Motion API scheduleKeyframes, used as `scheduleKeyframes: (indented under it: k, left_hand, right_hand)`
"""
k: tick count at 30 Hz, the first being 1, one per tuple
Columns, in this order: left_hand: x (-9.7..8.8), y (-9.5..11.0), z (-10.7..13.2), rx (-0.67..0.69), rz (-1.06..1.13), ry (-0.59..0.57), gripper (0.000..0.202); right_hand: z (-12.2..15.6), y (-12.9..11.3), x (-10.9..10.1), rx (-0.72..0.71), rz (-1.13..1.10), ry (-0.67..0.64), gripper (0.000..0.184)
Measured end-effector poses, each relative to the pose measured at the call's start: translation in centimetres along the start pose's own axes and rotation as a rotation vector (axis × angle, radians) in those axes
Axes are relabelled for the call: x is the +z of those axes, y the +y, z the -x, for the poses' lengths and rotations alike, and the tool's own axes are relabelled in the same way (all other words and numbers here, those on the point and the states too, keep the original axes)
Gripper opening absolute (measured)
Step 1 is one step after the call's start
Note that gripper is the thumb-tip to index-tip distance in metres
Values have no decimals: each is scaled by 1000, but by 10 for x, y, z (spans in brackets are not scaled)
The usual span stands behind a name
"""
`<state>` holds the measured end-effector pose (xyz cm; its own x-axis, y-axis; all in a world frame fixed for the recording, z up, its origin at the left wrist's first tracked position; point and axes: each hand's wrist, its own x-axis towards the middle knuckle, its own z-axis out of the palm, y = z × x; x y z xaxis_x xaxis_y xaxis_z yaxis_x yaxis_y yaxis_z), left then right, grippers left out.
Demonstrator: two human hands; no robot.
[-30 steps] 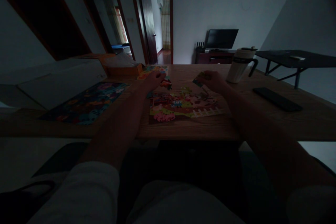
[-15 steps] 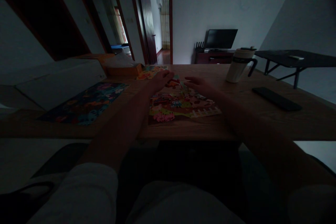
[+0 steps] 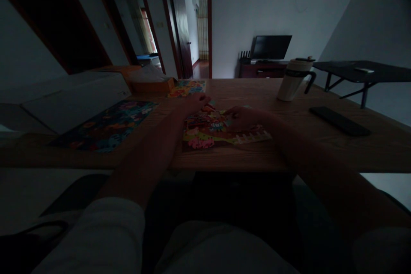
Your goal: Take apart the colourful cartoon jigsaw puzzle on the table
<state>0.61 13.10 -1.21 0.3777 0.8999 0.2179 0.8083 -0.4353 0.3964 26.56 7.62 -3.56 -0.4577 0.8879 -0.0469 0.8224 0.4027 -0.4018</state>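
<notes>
A colourful jigsaw puzzle (image 3: 224, 137) lies on the wooden table in front of me, with a pink bush, a white fence and a red vehicle in its picture. My left hand (image 3: 195, 102) is over its far left edge, the fingers curled together near a reddish part. Over the right half is my right hand (image 3: 244, 118), knuckles bent and fingertips drawn in toward the middle of the picture. Both hands look closed, but dim light hides whatever is between the fingers. Part of the puzzle is covered by my right hand.
A dark blue picture sheet (image 3: 112, 126) lies left, beside a white box (image 3: 77, 98). Farther back are an orange tissue box (image 3: 152, 86) and another colourful picture (image 3: 189, 87). At right stand a handled cup (image 3: 290, 81) and a black keyboard-like slab (image 3: 338, 120).
My right hand has come down and nearer over the puzzle, its fingers now more bent. My left hand has dropped slightly toward the puzzle's far left edge.
</notes>
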Motion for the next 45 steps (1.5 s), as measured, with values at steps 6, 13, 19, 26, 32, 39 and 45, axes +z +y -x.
scheduleKeyframes:
  k: [6, 13, 19, 26, 32, 39, 45]
  left_hand:
    - [-1, -1, 4, 28, -163, -167, 46]
    - [-6, -1, 9, 41, -139, -460, 90]
    - [1, -8, 3, 30, -67, -479, 90]
    - [4, -12, 2, 31, 9, -464, 79]
    - [0, -6, 6, 29, 20, -439, 65]
    - [-9, -1, 8, 74, -152, -227, 38]
    - [-1, -5, 7, 22, -99, -150, 53]
  right_hand:
    - [-2, -4, 3, -86, 135, 1, 56]
    - [-12, 20, 3, 67, 90, 65, 42]
    - [-19, 49, 0, 142, 150, 150, 31]
    - [-13, 52, -5, 249, 103, 198, 41]
    - [-14, 38, -3, 186, 117, 188, 33]
    - [-13, 31, -6, 190, 92, 119, 22]
    - [-17, 28, 2, 190, 115, 144, 31]
